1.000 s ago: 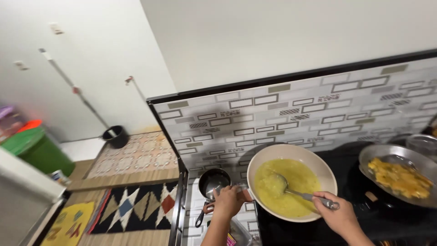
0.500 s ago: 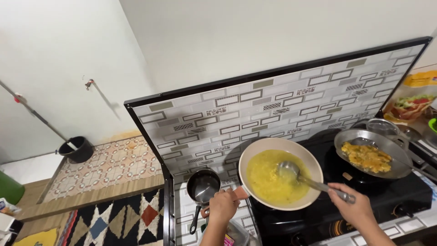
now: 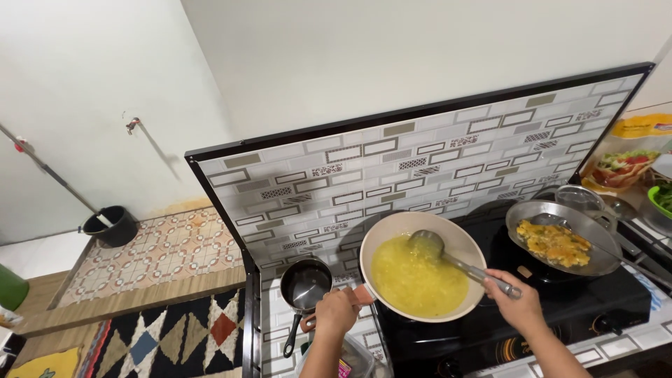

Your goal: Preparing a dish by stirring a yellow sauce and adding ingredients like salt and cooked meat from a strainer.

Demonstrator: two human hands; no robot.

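While the left hand (image 3: pixel 336 311) clamps the pan (image 3: pixel 422 273) handle, the right hand (image 3: pixel 519 308) grips the ladle (image 3: pixel 448 255). Full of sloshing yellow liquid, the pan likely handles heavy; hold it by the handle.

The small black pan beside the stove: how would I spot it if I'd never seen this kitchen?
Find the black stove below the tiled backsplash. Left of it, past the big cream pan of yellow liquid, the small pan sits on the tiled counter by the left hand. It alone is dark, empty and far smaller than the others.

Bright, even indoor light, soft shadows on the wall (image 3: pixel 105 105), wide-angle bending at the edges, sharp focus.
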